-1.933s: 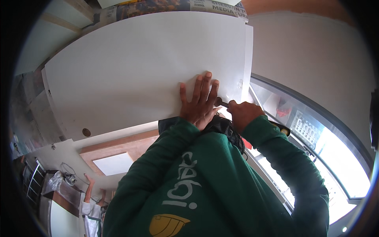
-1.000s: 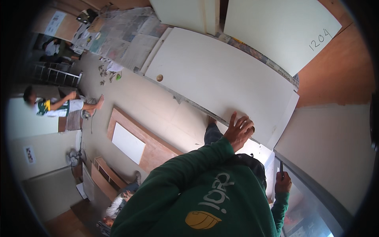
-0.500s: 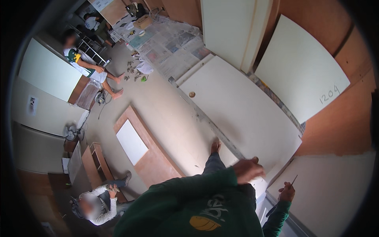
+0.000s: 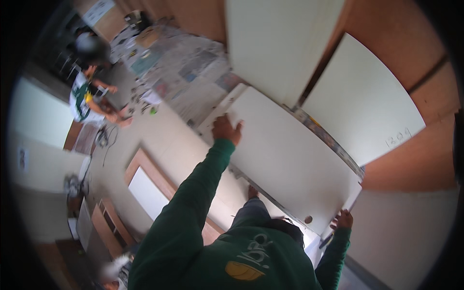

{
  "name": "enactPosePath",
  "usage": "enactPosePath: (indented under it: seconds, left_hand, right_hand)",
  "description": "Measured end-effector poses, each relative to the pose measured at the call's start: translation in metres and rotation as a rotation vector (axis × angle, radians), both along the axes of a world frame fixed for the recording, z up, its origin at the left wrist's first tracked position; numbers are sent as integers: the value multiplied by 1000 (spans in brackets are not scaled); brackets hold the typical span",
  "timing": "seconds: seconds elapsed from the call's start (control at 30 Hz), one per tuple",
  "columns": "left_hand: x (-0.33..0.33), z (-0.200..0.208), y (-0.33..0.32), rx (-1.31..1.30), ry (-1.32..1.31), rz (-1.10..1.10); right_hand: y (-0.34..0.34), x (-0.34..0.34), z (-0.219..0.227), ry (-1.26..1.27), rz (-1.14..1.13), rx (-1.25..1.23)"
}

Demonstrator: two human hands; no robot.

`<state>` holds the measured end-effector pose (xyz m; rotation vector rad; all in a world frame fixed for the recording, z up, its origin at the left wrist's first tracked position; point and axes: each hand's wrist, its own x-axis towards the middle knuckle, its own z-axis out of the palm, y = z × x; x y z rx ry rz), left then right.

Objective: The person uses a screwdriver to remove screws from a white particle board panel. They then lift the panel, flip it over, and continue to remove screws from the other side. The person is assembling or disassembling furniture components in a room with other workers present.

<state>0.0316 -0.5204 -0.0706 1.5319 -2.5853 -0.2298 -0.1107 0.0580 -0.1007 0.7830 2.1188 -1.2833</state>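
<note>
A long white panel (image 4: 285,154) lies flat in front of me, with a round hole (image 4: 308,220) near its close end. My left hand (image 4: 226,129) reaches to the panel's far left end, fingers and thumb spread on its surface near the edge. At the near right corner, my right hand (image 4: 342,220) has its fingers bent around the panel's edge. A slim dark blue tool (image 4: 326,240) shows just below the right hand; its kind cannot be made out.
A pale curved-looking board (image 4: 365,104) leans on the brown wall at right. Newspaper sheets (image 4: 193,72) cover the floor beyond. On the left lie a brown board with a white sheet (image 4: 147,193) and wooden frames (image 4: 111,227). A co-worker (image 4: 87,99) crouches far left; another person (image 4: 116,270) is lower left.
My left hand has moved from the panel's near end to its far left end. My right hand has come onto the near corner. The view has shifted, and the far-left co-worker now bends lower.
</note>
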Motion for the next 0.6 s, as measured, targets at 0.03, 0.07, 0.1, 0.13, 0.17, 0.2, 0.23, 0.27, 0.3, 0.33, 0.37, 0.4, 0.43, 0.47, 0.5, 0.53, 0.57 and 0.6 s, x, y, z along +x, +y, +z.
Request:
enactPosePath:
  seconds: [0.03, 0.07, 0.1, 0.13, 0.17, 0.2, 0.23, 0.27, 0.3, 0.33, 0.37, 0.4, 0.43, 0.47, 0.5, 0.53, 0.57, 0.6]
  left_hand:
    - [1, -17, -12, -158, -54, 79]
    - [7, -36, -30, -336, 16, 92]
    - [5, -38, -49, -138, 140, 142]
    - [18, -59, -79, -119, 39, 23]
    - [12, -64, -75, -154, 85, -51]
    - [-6, -61, -68, -87, 35, -141]
    - [-5, -58, -73, -101, 2, -129]
    - [9, -71, -94, -144, -52, -106]
    - [9, -78, -92, -214, 5, -87]
    - [-11, -65, -67, -166, -47, -19]
    - [-8, -55, -64, -144, -81, 3]
    - [-13, -36, -50, -103, -119, 44]
    - [-11, -29, -45, -86, -124, 34]
    - [-12, -23, -41, -70, -123, 30]
    - [-13, -18, -35, -53, -123, 30]
    - [-9, -17, -28, -51, -117, 32]
    - [-9, -14, -19, -25, -124, 22]
    - [-9, -11, -9, 1, -131, 15]
  right_hand:
    - [-7, -1, -2, -27, -34, -139]
    - [-3, -3, -14, -1, -55, -191]
    - [-11, -1, -17, 101, -101, -49]
    - [-20, 2, -26, 294, 17, 190]
    - [-20, 0, -16, 233, 39, 265]
    - [2, -4, -30, 244, 77, 356]
    - [-4, -1, -27, 250, 115, 410]
    - [-30, 0, -18, 275, 185, 460]
    - [-47, 4, -7, 308, 226, 531]
    - [-57, 12, 8, 333, 230, 619]
    - [-74, 19, 18, 351, 246, 662]
    - [-80, 25, 25, 357, 238, 695]
    - [-88, 29, 27, 360, 227, 691]
    - [-82, 31, 24, 364, 205, 702]
    - [-75, 32, 21, 369, 187, 714]
    - [-74, 32, 21, 343, 186, 738]
    - [-70, 34, 24, 313, 184, 770]
    - [-52, 35, 9, 402, 211, 741]
